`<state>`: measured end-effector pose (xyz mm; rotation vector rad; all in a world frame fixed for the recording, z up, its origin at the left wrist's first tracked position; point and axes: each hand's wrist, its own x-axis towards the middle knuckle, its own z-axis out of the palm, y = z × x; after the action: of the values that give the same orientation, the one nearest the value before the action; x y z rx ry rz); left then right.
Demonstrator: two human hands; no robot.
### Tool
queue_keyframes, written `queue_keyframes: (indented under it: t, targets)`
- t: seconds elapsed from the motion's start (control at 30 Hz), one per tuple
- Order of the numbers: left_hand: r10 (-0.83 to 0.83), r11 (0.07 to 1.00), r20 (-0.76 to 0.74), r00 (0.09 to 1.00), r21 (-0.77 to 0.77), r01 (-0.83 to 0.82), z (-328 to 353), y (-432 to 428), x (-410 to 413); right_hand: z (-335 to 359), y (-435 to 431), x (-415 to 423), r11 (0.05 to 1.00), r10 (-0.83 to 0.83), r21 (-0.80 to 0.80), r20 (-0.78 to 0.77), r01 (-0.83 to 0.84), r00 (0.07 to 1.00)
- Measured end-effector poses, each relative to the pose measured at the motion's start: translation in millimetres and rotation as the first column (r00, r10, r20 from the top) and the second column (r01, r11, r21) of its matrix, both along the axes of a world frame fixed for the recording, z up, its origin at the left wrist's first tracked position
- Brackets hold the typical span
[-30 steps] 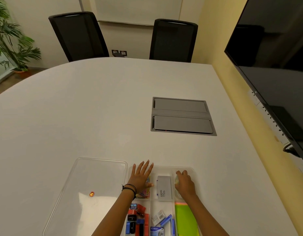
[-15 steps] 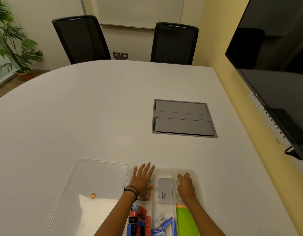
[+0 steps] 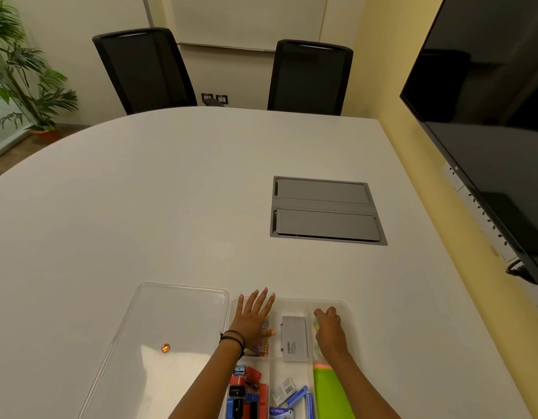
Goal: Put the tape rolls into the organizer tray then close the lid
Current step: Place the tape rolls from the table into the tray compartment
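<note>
The clear organizer tray (image 3: 295, 301) sits at the near edge of the white table. My right hand (image 3: 329, 331) is in its far right compartment, fingers curled down over a clear tape roll (image 3: 316, 323); a second roll (image 3: 317, 348) shows beside my wrist. My left hand (image 3: 254, 320) lies flat with fingers spread on the far left compartment, above coloured clips. The clear lid (image 3: 171, 316) lies flat on the table, touching the tray's left side, with a small orange sticker (image 3: 165, 348) on it.
The tray also holds a grey box (image 3: 294, 338), green note pads (image 3: 331, 391), red, blue and black small items (image 3: 245, 391) and blue packets. A grey cable hatch (image 3: 325, 210) is set in the table. A dark screen (image 3: 488, 116) hangs right; two black chairs (image 3: 310, 77) stand behind.
The view has tilted slightly, so everything sits a little lower in frame. Both hands stay where they were on the tray.
</note>
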<state>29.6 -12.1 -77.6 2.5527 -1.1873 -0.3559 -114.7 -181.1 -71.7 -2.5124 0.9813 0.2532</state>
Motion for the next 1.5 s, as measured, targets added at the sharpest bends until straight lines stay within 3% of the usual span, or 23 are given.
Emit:
queue_keyframes:
  t: [1.03, 1.33, 1.5]
  targets:
    - [0.0, 1.0, -0.027, 1.0, 0.021, 0.001, -3, -1, 0, 11, 0, 3, 1.0, -0.017, 0.024, -0.058, 0.019, 0.998]
    - [-0.02, 1.0, 0.0, 1.0, 0.018, 0.02, -2, -1, 1, 27, -1, -26, 0.971, -0.213, 0.143, 0.156, 0.191, 0.965]
    - [-0.039, 0.999, -0.008, 0.999, 0.026, 0.039, -5, -1, 1, 28, 0, -46, 0.99, -0.123, 0.08, 0.063, 0.118, 0.99]
